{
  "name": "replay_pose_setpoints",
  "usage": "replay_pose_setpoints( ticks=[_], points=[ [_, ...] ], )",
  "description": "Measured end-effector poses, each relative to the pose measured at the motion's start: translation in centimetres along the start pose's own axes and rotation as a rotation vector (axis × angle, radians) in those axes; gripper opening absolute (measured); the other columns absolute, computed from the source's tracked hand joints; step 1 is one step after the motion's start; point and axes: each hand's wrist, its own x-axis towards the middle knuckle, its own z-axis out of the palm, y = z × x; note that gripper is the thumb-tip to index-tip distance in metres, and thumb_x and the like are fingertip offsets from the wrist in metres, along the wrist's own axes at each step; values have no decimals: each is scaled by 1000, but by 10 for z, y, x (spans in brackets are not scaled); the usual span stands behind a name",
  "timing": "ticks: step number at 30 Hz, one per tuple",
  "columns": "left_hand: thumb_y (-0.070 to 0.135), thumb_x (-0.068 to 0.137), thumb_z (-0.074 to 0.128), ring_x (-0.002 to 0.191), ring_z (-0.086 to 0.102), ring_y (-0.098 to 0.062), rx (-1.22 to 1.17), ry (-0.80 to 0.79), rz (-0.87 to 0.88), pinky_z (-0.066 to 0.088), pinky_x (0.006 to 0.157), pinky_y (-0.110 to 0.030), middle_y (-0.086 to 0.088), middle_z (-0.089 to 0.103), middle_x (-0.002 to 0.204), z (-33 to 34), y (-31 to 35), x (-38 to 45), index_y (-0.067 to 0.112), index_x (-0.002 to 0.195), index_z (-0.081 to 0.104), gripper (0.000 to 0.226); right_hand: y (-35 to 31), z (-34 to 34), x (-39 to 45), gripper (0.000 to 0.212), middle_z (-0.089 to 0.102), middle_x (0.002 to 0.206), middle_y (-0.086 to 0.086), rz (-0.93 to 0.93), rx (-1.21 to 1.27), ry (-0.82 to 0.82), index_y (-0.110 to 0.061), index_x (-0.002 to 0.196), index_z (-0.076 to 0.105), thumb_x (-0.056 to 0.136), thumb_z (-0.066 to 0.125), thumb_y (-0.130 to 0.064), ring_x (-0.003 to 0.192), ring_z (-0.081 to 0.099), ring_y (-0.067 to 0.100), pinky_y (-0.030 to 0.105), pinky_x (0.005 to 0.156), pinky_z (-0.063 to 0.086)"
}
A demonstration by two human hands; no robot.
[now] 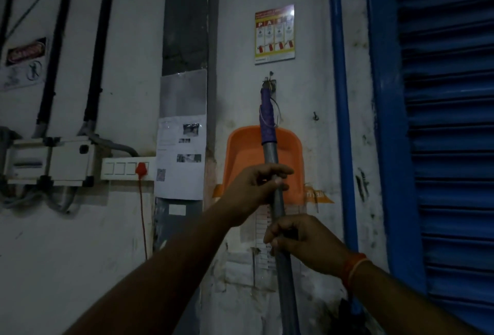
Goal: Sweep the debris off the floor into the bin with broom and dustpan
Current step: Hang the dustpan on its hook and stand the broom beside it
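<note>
A broom with a grey handle and a purple top end stands upright against the white wall, its tip at a wall hook. My left hand grips the handle at mid height. My right hand grips it lower down. Behind the handle an orange dustpan hangs flat on the wall. The broom's head is out of view below. No bin or debris is in view.
A blue pipe and a blue roller shutter stand to the right. On the left are electrical boxes, a switch plate with a red plug and its cord, printed sheets and a safety poster.
</note>
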Motion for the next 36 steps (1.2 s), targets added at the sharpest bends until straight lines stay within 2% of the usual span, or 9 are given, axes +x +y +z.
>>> replay_pose_setpoints(
  ticks=[3, 5, 9, 11, 16, 20, 26, 31, 36],
  points=[
    [8, 102, 53, 109, 69, -29, -72, 8, 9, 59, 87, -38, -13, 68, 120, -6, -5, 8, 10, 122, 67, 25, -14, -23, 7, 19, 71, 104, -4, -23, -84, -141, -17, 104, 74, 91, 63, -7, 98, 67, 9, 28, 89, 56],
    [6, 102, 52, 108, 69, -28, -99, -12, 1, 59, 85, -36, -13, 69, 116, -15, -11, 12, 8, 122, 67, 25, -26, -50, 15, 24, 71, 105, 0, -54, -122, -121, -16, 105, 72, 90, 61, -1, 96, 68, 11, 28, 86, 57],
    [5, 102, 52, 107, 70, -27, -163, -53, -11, 59, 84, -34, -13, 67, 120, -34, -26, 21, 6, 122, 67, 25, -44, -99, 57, 27, 64, 89, -6, -359, -449, 506, -18, 87, 65, 83, 58, 8, 83, 64, 10, 31, 70, 58],
    [4, 101, 52, 105, 70, -25, -189, -88, 2, 58, 82, -31, -13, 67, 121, -42, -35, 28, 5, 122, 66, 25, -50, -113, 88, 26, 57, 103, -3, -492, -735, 609, -20, 85, 61, 78, 63, 5, 93, 57, 10, 25, 69, 52],
    [6, 101, 54, 105, 70, -24, -195, -152, 25, 57, 83, -31, -10, 67, 122, -60, -56, 49, 6, 121, 67, 24, -44, -134, 159, 14, 46, 138, 12, -625, -1293, 474, -23, 80, 62, 77, 66, -10, 122, 46, 27, 36, 85, 48],
    [6, 101, 54, 104, 70, -21, -207, -186, 49, 57, 86, -34, -8, 68, 121, -76, -71, 68, 10, 118, 69, 23, -32, -140, 195, 6, 50, 139, 17, -654, -1476, 365, -21, 82, 69, 81, 65, -17, 126, 48, 32, 45, 89, 49],
    [5, 100, 55, 103, 71, -20, -252, -204, 71, 58, 86, -36, -1, 71, 114, -91, -91, 87, 15, 113, 72, 24, -23, -132, 223, 8, 70, 97, 6, -711, -1253, 526, -14, 86, 73, 80, 71, -9, 90, 63, 23, 39, 73, 53],
    [4, 99, 55, 102, 71, -20, -275, -219, 82, 58, 82, -31, -2, 70, 117, -92, -105, 98, 12, 115, 71, 24, -25, -130, 249, 14, 68, 98, -4, -678, -657, 764, -14, 99, 71, 86, 69, -9, 90, 65, 9, 23, 73, 55],
    [4, 99, 56, 105, 71, -25, -297, -219, 54, 58, 85, -33, -6, 70, 120, -89, -114, 110, 12, 113, 73, 23, -30, -155, 276, 22, 72, 102, -2, -490, -441, 673, -11, 109, 71, 88, 65, -7, 96, 68, 7, 25, 86, 56]
  ],
)
